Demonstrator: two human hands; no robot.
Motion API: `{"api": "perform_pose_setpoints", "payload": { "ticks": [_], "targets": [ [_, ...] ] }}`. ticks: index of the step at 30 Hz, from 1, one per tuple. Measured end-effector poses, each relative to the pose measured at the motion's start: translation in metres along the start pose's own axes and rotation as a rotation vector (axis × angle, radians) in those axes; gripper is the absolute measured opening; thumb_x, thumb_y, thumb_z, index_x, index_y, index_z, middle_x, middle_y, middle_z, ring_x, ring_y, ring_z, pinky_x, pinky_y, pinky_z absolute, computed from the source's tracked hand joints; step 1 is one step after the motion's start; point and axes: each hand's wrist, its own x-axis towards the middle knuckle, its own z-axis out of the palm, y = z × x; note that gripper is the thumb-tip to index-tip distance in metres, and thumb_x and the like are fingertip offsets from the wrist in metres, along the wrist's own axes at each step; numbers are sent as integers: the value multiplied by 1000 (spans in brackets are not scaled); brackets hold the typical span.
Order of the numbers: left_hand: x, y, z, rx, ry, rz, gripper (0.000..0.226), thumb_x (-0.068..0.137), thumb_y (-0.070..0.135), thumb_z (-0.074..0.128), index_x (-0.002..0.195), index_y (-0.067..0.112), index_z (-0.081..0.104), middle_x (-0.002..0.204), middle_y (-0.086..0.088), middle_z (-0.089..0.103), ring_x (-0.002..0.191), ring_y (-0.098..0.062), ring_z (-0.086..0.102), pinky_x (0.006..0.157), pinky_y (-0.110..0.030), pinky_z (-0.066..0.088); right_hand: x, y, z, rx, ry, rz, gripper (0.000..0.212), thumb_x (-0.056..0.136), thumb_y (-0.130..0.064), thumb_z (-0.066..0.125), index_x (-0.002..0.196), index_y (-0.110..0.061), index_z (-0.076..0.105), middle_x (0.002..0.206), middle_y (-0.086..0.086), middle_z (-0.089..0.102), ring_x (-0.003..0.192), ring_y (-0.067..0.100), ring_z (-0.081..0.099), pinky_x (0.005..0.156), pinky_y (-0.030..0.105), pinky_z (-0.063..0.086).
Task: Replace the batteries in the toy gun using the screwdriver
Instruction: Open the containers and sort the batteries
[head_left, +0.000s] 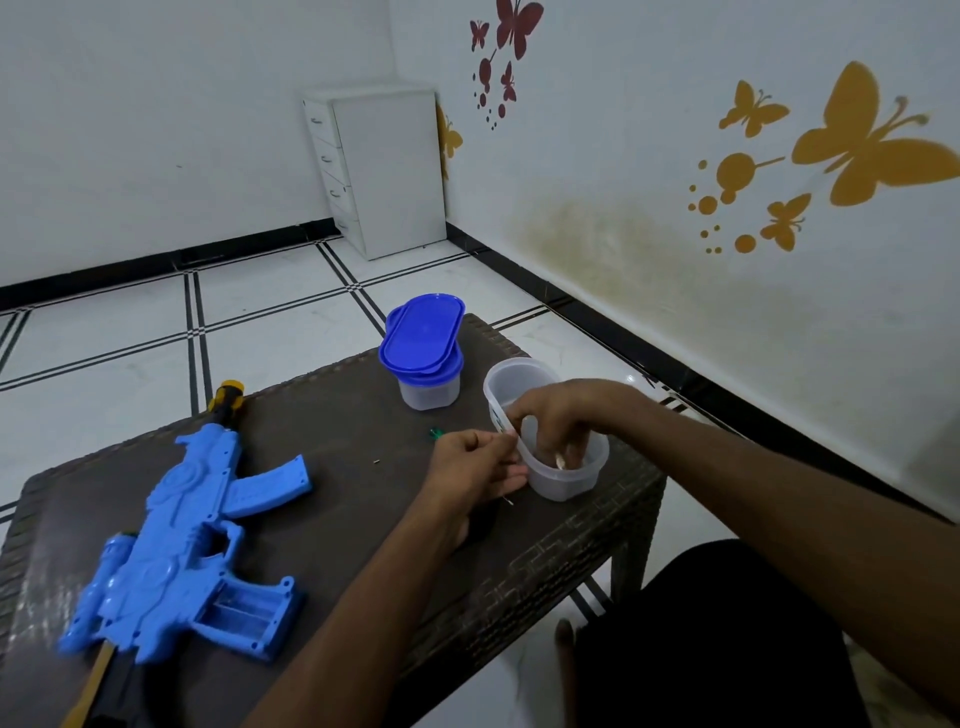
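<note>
The blue toy gun (182, 540) lies on its side at the left of the dark table (337, 415), its battery compartment (244, 613) open and facing up. An open clear plastic container (561, 483) stands at the table's right. My right hand (556, 415) reaches down into it, fingers curled near the bottom; what they touch is blurred. My left hand (475, 467) steadies the container's near wall. A green screwdriver tip (434, 432) pokes out just beyond my left hand; a small screw (376, 461) lies loose on the table.
A second clear container (430, 392) stands at the table's far edge with blue lids (423, 332) stacked on top. A white drawer cabinet (379, 166) stands in the room's corner. The table's right edge drops off just past the open container.
</note>
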Motion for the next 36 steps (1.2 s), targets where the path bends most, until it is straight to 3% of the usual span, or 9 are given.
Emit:
{"api": "perform_pose_setpoints", "payload": {
  "ticks": [3, 8, 10, 14, 19, 22, 29, 32, 36],
  "targets": [
    [1, -1, 0, -7, 3, 4, 15, 94, 18, 62, 96, 3, 65, 87, -14, 72, 74, -18, 71, 69, -29, 60, 0, 0, 2, 20, 14, -1, 59, 81, 6, 70, 135, -13, 53, 126, 17, 60, 94, 25, 64, 54, 23, 54],
    [-1, -1, 3, -17, 11, 11, 14, 93, 17, 63, 94, 3, 66, 83, -13, 72, 72, -18, 71, 67, -28, 60, 3, 2, 5, 80, 84, 5, 37, 80, 8, 71, 111, -9, 60, 101, 14, 65, 93, 30, 70, 65, 28, 58],
    [-2, -1, 3, -10, 8, 2, 14, 93, 17, 62, 96, 3, 66, 86, -13, 73, 73, -17, 71, 68, -28, 61, 3, 4, 4, 94, 117, -29, 31, 79, 8, 72, 99, -11, 57, 102, 16, 67, 96, 33, 71, 70, 31, 60],
    [-5, 0, 3, -14, 3, -5, 17, 93, 15, 63, 103, 1, 65, 97, -17, 72, 76, -18, 71, 69, -28, 61, 3, 9, 5, 142, 108, -80, 40, 81, 4, 72, 114, -13, 58, 113, 19, 68, 99, 33, 71, 83, 40, 61],
    [-7, -1, 2, -26, 3, -10, 16, 93, 13, 63, 104, 2, 64, 93, -16, 72, 75, -18, 71, 70, -29, 61, -1, 12, 6, 145, 153, -124, 28, 85, -1, 70, 112, -8, 67, 109, 15, 70, 96, 27, 71, 67, 23, 57],
    [-7, -2, 3, -27, 13, -8, 17, 92, 11, 64, 105, 1, 64, 92, -16, 72, 76, -19, 72, 70, -29, 61, -2, 11, 5, 155, 130, -112, 23, 86, 0, 69, 109, -3, 67, 105, 17, 71, 87, 24, 70, 63, 21, 57],
    [-8, -2, 1, -26, 3, 3, 18, 91, 10, 63, 108, 1, 63, 100, -18, 72, 79, -19, 71, 70, -28, 61, -5, 9, 1, 206, 150, -64, 29, 85, -4, 72, 113, -2, 66, 104, 15, 70, 87, 22, 70, 81, 32, 60],
    [-9, -4, 1, -36, -4, 7, 19, 90, 9, 65, 107, 1, 63, 96, -17, 72, 76, -18, 71, 69, -27, 61, -6, 6, 1, 195, 106, -27, 31, 85, -2, 71, 116, 0, 66, 102, 15, 70, 79, 21, 69, 77, 30, 59],
    [-9, -8, 2, -78, -20, 14, 24, 86, 4, 68, 109, 1, 61, 94, -16, 73, 78, -20, 73, 70, -31, 61, -7, 2, -4, 159, 23, 12, 34, 87, 0, 67, 121, -1, 63, 110, 16, 68, 91, 24, 69, 81, 31, 59]
  ]
}}
